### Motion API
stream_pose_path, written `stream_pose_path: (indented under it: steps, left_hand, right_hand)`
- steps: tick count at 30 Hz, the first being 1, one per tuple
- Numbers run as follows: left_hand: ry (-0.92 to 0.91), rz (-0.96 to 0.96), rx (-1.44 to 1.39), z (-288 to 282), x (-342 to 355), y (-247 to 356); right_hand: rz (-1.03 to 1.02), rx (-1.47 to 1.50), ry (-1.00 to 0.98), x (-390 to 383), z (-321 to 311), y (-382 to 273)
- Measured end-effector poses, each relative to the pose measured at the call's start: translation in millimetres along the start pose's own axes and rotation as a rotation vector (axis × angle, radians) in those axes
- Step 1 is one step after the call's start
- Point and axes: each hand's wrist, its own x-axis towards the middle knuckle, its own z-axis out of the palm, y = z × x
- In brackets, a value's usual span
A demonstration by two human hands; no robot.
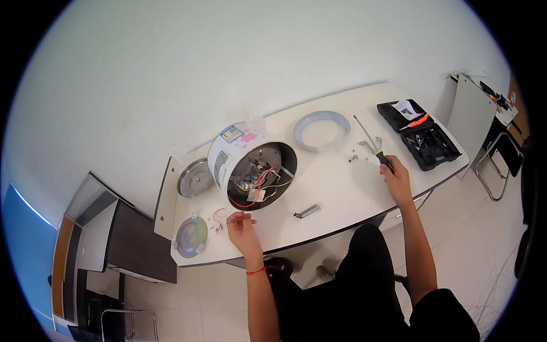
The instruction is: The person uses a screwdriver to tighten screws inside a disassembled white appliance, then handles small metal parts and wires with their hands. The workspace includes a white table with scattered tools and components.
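White table [342,188], seen from above. At far left lie a round metal plate [195,178] and, nearer the table's front edge, an iridescent disc [191,236]. The left hand [244,228] rests on the tabletop with fingertips pinched on a small piece — too small to identify — just beside a short red wire [217,214]. Directly behind it an opened rice cooker body [250,164] lies on its side, its base facing the person, red and white wiring exposed. A small metal bracket [307,211] lies in the middle; a grey ring [322,130] lies farther back. The right hand [396,176] is closed around a screwdriver [370,142] — shaft pointing away — near loose screws [354,158]. An open black tool case [424,139] sits at the right end.
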Motion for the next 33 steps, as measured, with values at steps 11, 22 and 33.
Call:
stream_pose_path:
  steps: [11,22,33]
  left_hand:
    - [-0.027,0.034,0.079,5.6,-5.0,2.3]
    - [-0.028,-0.007,0.094,8.7,-7.7,8.5]
    - [-0.027,0.022,0.072,6.8,-8.2,6.0]
  right_hand:
    - [-0.108,-0.097,-0.014,-0.7,0.4,1.2]
    - [-0.095,-0.091,-0.013,0.2,-1.2,3.0]
    - [-0.053,-0.04,-0.026,-0.9,-3.0,4.5]
